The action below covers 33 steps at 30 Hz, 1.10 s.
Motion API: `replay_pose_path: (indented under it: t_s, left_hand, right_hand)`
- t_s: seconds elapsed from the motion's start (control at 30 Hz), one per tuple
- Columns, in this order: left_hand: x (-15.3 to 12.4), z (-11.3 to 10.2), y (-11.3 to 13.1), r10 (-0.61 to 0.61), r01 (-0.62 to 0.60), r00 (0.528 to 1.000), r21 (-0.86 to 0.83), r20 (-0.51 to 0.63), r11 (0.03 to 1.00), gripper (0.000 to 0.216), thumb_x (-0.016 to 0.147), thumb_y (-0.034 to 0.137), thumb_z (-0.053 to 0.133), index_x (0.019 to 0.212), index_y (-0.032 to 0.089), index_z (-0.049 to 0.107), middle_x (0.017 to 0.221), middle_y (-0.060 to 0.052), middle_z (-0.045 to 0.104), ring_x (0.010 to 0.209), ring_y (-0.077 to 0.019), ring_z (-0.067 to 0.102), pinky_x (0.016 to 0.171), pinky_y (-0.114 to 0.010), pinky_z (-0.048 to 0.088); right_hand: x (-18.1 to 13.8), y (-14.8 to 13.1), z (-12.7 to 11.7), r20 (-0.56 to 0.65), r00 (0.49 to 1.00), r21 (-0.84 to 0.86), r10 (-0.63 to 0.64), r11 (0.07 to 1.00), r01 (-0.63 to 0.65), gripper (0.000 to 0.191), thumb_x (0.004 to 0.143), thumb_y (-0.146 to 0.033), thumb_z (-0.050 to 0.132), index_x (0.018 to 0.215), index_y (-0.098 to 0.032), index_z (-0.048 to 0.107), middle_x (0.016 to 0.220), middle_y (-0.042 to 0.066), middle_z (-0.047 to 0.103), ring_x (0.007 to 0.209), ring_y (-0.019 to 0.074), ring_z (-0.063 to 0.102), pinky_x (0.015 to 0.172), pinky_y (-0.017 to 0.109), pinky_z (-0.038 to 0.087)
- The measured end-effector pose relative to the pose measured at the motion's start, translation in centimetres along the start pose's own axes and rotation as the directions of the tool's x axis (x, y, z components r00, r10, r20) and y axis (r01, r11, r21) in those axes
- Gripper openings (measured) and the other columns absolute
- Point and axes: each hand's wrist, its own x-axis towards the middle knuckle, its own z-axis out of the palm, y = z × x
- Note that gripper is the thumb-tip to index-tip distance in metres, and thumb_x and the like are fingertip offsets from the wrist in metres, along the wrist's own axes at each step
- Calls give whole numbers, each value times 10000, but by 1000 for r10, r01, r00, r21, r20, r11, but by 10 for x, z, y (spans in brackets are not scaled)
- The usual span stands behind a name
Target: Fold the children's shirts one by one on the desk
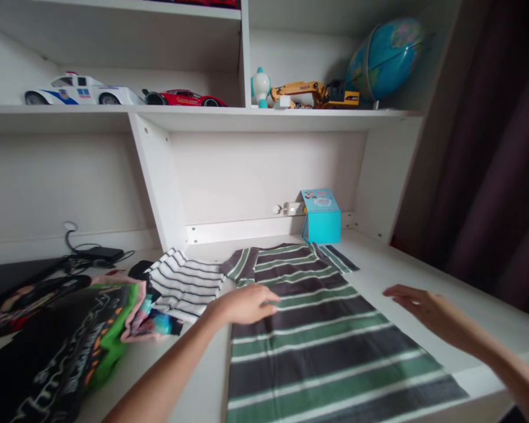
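A T-shirt (308,335) with dark grey, green and white stripes lies spread on the white desk, its collar end toward the back wall. My left hand (249,304) is over the upper left part of the shirt, fingers loosely extended and thumb apart, holding nothing. Whether it touches the cloth I cannot tell. To the right of the shirt, my right hand (418,302) hovers above the desk with its fingers stretched out and nothing in them. The shirt's left sleeve in view lies flat beside the collar; the near hem runs out of view.
Left of the shirt lie a white striped garment (187,282) and a heap of dark printed clothes (66,352). Behind the shirt stands a turquoise desk calendar (324,220). Toy cars (185,98), a toy excavator (317,94) and a globe (385,59) fill the shelf above.
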Motion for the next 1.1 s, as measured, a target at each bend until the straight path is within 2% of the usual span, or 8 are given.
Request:
replay_pose_path:
  t_s: [0.1, 0.2, 0.3, 0.4, 0.53, 0.73, 0.93, 1.1]
  left_hand:
    - [52, 22, -46, -120, 135, 980, 87, -159, 987, 449, 885, 288, 372, 1290, 108, 444, 1346, -119, 437, 1258, -189, 366, 1042, -286, 269]
    - [76, 37, -87, -333, 356, 928, 140, -167, 924, 512, 888, 388, 349, 1351, 170, 355, 1425, -98, 316, 1318, -235, 251, 1052, -369, 251]
    - [81, 34, -117, -557, 590, 804, 167, -207, 790, 575, 854, 529, 328, 1336, 221, 380, 1423, -139, 306, 1282, -363, 283, 978, -535, 279]
    - [84, 21, -133, -698, 754, 654, 177, -292, 633, 579, 865, 527, 263, 1244, 160, 500, 1344, -220, 396, 1240, -416, 322, 937, -609, 245]
    - [93, 7, -151, -672, 816, 568, 214, -475, 538, 489, 853, 422, 356, 1187, 113, 535, 1358, -244, 360, 1283, -432, 210, 939, -649, 164]
    - [76, -3, -204, -786, 839, 497, -30, -368, 544, 459, 773, 473, 475, 1089, 160, 589, 1212, -197, 540, 1143, -412, 436, 865, -583, 317]
    - [68, -6, -238, -734, 744, 551, -164, -396, 647, 267, 695, 366, 562, 891, 210, 653, 958, -68, 681, 952, -296, 595, 767, -357, 430]
    - [64, -31, -251, -685, 703, 511, -205, -520, 681, 342, 828, 317, 378, 1074, 170, 565, 1059, -44, 649, 1003, -199, 580, 723, -218, 431]
  right_hand:
    - [18, -40, 42, 123, 987, -92, -107, 989, 119, 510, 870, -528, 290, 1178, -214, 548, 1251, 82, 536, 1163, 244, 476, 980, 363, 374]
    - [31, -49, 81, 137, 989, -246, -59, 965, 91, 594, 872, -561, 261, 1323, -204, 412, 1389, 66, 378, 1310, 246, 255, 1056, 429, 254]
    - [34, -34, 100, 73, 995, -368, 60, 929, -29, 591, 881, -557, 236, 1376, -243, 314, 1439, 56, 281, 1335, 249, 168, 1036, 499, 248]
    - [31, -23, 104, 34, 994, -403, 106, 911, -84, 585, 887, -547, 235, 1381, -242, 302, 1439, 74, 276, 1336, 241, 166, 1029, 492, 258]
    - [25, -25, 108, -6, 994, -424, 109, 900, -102, 575, 890, -543, 236, 1376, -246, 314, 1433, 80, 286, 1333, 243, 175, 1031, 501, 249]
    - [23, -32, 109, -32, 991, -418, 126, 899, -128, 578, 887, -555, 219, 1376, -262, 311, 1437, 58, 273, 1334, 229, 172, 1039, 499, 234]
    - [33, -33, 106, -2, 988, -416, 154, 899, -141, 567, 887, -543, 202, 1383, -280, 284, 1450, 40, 242, 1341, 219, 136, 1041, 525, 197]
    - [40, -34, 105, 23, 985, -384, 169, 912, -147, 592, 880, -566, 200, 1385, -269, 283, 1454, 54, 231, 1344, 227, 119, 1040, 537, 176]
